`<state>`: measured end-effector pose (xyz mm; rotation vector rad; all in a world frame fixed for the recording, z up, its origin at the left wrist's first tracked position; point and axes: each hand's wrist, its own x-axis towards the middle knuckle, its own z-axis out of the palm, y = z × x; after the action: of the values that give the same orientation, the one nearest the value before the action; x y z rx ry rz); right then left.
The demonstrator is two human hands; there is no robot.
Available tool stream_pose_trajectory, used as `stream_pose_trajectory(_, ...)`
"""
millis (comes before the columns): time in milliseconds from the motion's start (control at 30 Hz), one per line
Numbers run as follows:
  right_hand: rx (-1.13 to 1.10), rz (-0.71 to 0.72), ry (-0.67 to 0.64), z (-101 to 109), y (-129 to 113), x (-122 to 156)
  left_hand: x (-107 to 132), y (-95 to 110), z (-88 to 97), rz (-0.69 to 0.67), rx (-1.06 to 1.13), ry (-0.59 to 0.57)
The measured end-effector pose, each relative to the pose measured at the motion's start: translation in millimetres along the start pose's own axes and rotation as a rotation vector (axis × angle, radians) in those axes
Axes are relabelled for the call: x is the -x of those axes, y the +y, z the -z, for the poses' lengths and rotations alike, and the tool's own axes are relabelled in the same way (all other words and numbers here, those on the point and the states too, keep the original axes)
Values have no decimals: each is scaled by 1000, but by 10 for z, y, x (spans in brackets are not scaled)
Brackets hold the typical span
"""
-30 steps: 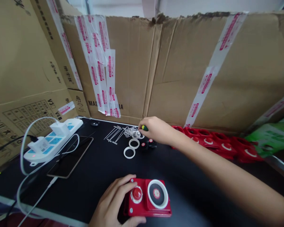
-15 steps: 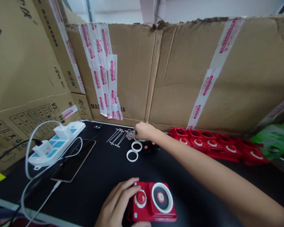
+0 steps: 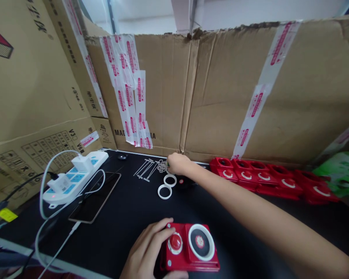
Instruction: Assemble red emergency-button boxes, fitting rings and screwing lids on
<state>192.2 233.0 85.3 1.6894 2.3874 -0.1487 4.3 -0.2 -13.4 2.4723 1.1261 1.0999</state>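
Observation:
At the near edge, my left hand [image 3: 148,246] grips the left side of a red alarm-like box [image 3: 185,248], thumb below and fingers on top. The box carries a red dome in a pale collar and a black disc with a white ring around it. My right arm stretches to the back of the table, where my right hand [image 3: 178,164] is closed; whatever is in its fingers is hidden. Beside it lie a cluster of small pale rings [image 3: 162,166], two larger white rings [image 3: 165,192] and black round parts [image 3: 184,182], partly behind the arm.
Several thin T-shaped metal rods [image 3: 145,170] lie left of the rings. Red housings [image 3: 258,177] line the back right, near a green plastic bag [image 3: 341,170]. A power strip [image 3: 75,178], cables and a phone [image 3: 95,199] occupy the left. Cardboard walls [image 3: 159,89] stand behind.
The view has shifted slightly, so most things sit a little further right. My right hand stays at the small parts, and my left hand still holds the red box.

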Motion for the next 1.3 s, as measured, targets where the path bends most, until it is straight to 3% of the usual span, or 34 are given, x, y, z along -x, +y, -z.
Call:
stream_pose_trajectory(267,-77,-5,25,39,8,44,5,-5,-17,34,22,8)
stream_pose_trajectory(433,-164,35,133,101,108,180,-3,60,-34,87,38,21)
stream_pose_trajectory(633,-363,108,296,38,274,749,-34,157,-68,283,17,61)
stream_pose_trajectory(800,-538,147,415,-193,503,1360,-43,180,-76,308,6,47)
stream_pose_trajectory(900,-580,182,440,-328,634,1564,-40,181,-91,307,-7,46)
stream_pose_trajectory(1067,-581,335,396,-414,629,1596,-30,155,-41,298,-12,14)
stream_pose_trajectory(1300,-539,455,324,-400,410,1493,48,62,219,332,-104,-31)
